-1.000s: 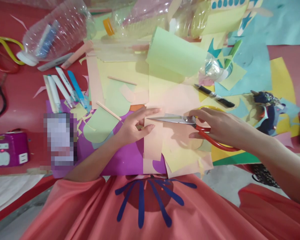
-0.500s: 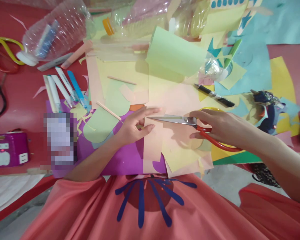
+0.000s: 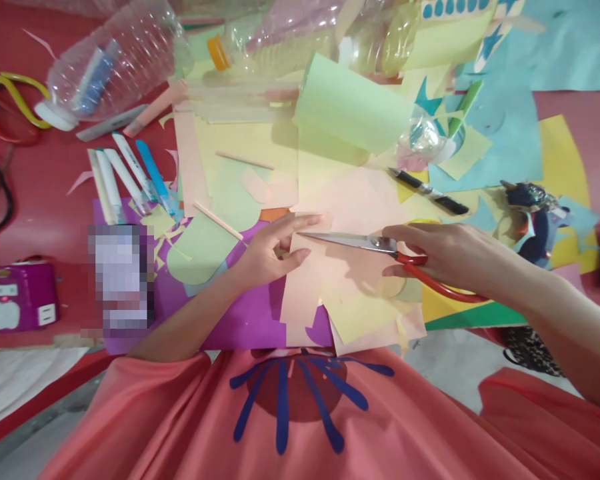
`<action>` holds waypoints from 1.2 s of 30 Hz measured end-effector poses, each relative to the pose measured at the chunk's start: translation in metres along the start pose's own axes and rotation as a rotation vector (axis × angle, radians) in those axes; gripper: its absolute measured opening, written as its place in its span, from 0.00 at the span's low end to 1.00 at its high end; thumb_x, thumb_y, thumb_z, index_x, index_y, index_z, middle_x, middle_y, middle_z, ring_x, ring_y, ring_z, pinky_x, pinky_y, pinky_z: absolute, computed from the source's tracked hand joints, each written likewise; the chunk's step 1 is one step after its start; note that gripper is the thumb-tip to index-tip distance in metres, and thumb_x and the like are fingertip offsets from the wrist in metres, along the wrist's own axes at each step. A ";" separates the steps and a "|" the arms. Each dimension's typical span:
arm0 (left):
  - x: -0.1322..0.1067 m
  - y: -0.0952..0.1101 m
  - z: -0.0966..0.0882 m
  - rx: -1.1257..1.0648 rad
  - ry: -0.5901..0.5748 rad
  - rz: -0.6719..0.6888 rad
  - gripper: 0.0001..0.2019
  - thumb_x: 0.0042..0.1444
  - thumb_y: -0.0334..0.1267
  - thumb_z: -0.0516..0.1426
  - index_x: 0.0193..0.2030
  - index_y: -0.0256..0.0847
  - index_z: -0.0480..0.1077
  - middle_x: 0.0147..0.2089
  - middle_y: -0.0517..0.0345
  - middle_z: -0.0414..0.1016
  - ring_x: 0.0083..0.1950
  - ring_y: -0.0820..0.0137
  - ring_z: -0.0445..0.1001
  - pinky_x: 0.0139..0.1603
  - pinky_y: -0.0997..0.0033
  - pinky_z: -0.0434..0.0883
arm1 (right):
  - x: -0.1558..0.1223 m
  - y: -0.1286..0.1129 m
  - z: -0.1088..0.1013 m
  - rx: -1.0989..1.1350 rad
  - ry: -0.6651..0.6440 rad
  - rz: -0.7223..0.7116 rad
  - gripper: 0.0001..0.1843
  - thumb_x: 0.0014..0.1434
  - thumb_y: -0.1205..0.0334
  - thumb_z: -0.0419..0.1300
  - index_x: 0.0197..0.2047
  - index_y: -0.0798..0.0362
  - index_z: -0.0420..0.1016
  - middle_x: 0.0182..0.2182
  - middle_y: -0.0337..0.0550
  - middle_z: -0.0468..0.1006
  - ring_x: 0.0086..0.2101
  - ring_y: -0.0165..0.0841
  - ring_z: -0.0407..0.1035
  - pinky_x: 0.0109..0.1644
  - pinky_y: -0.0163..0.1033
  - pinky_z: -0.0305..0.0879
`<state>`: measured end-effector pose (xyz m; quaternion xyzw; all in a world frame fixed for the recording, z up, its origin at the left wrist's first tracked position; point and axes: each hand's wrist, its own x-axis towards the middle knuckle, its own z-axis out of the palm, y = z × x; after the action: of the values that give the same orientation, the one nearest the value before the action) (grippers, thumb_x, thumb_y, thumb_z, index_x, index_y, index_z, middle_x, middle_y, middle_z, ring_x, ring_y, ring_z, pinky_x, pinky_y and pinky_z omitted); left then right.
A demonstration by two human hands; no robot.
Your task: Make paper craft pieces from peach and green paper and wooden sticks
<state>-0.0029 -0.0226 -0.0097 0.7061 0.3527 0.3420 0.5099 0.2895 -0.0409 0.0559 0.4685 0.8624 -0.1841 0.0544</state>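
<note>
My left hand (image 3: 267,250) holds a pale pink piece of paper (image 3: 303,287) by its upper left edge, thumb and fingers reaching over it. My right hand (image 3: 440,250) is wrapped around the red handles of a pair of scissors (image 3: 353,241). The steel blades look nearly closed. They point left across the upper part of the paper, with the tips near my left fingertips. Beneath lie yellow, pink and purple sheets (image 3: 240,317). Whether the blades go through the paper or lie over it, I cannot tell.
A green paper-wrapped bottle (image 3: 355,107) lies beyond my hands, with clear plastic bottles (image 3: 120,67) behind. A black marker (image 3: 430,191) is near my right hand. To the left are several pens (image 3: 125,177), a blurred phone-like object (image 3: 120,277) and a purple box (image 3: 23,293).
The scissors and my right hand have shifted slightly right. The lower end of the pink paper has swung a little to the left. My left hand has barely moved.
</note>
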 end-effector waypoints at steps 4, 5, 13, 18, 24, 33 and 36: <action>0.000 0.001 0.000 -0.001 -0.035 -0.014 0.23 0.57 0.31 0.57 0.59 0.50 0.69 0.57 0.54 0.75 0.29 0.81 0.68 0.21 0.85 0.63 | -0.002 0.001 0.001 0.000 -0.017 0.004 0.32 0.64 0.34 0.45 0.52 0.51 0.73 0.33 0.51 0.82 0.28 0.39 0.75 0.25 0.38 0.62; 0.000 0.001 0.000 -0.002 -0.044 -0.025 0.23 0.57 0.31 0.57 0.60 0.50 0.68 0.58 0.53 0.75 0.28 0.82 0.66 0.21 0.85 0.63 | -0.002 0.001 0.000 0.003 -0.017 -0.005 0.33 0.64 0.34 0.43 0.52 0.51 0.72 0.35 0.52 0.82 0.30 0.40 0.76 0.26 0.38 0.63; 0.001 0.003 0.001 -0.030 -0.081 -0.037 0.24 0.57 0.30 0.55 0.60 0.52 0.67 0.59 0.54 0.73 0.22 0.86 0.52 0.19 0.85 0.58 | -0.003 -0.003 0.000 -0.017 -0.046 0.011 0.35 0.63 0.32 0.42 0.52 0.51 0.71 0.37 0.53 0.81 0.31 0.41 0.77 0.25 0.38 0.62; 0.000 0.005 0.001 -0.029 -0.091 -0.024 0.23 0.58 0.29 0.56 0.59 0.52 0.67 0.59 0.54 0.73 0.22 0.86 0.49 0.18 0.85 0.56 | -0.002 -0.007 -0.001 0.004 -0.083 0.012 0.34 0.63 0.33 0.44 0.52 0.52 0.71 0.36 0.53 0.81 0.30 0.41 0.76 0.26 0.38 0.61; 0.001 0.005 0.000 -0.045 -0.112 -0.045 0.23 0.58 0.29 0.56 0.60 0.52 0.67 0.59 0.54 0.73 0.21 0.86 0.48 0.18 0.84 0.55 | 0.000 -0.009 -0.004 0.014 -0.098 0.031 0.31 0.63 0.34 0.46 0.51 0.50 0.71 0.33 0.52 0.81 0.28 0.39 0.75 0.26 0.37 0.61; 0.000 0.005 0.001 -0.043 -0.127 -0.054 0.24 0.59 0.29 0.55 0.61 0.53 0.66 0.60 0.53 0.72 0.22 0.86 0.46 0.19 0.84 0.55 | 0.000 -0.007 -0.004 0.010 -0.084 0.004 0.34 0.63 0.33 0.41 0.50 0.51 0.72 0.29 0.50 0.79 0.24 0.38 0.72 0.25 0.37 0.59; 0.001 0.005 0.001 -0.027 -0.119 -0.040 0.24 0.58 0.30 0.55 0.60 0.53 0.66 0.59 0.54 0.73 0.22 0.85 0.47 0.18 0.84 0.55 | -0.001 -0.007 -0.003 0.014 -0.068 0.000 0.32 0.64 0.34 0.43 0.50 0.50 0.72 0.28 0.49 0.79 0.24 0.37 0.72 0.25 0.37 0.59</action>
<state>-0.0008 -0.0238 -0.0048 0.7110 0.3310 0.2939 0.5464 0.2841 -0.0439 0.0606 0.4626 0.8586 -0.2060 0.0803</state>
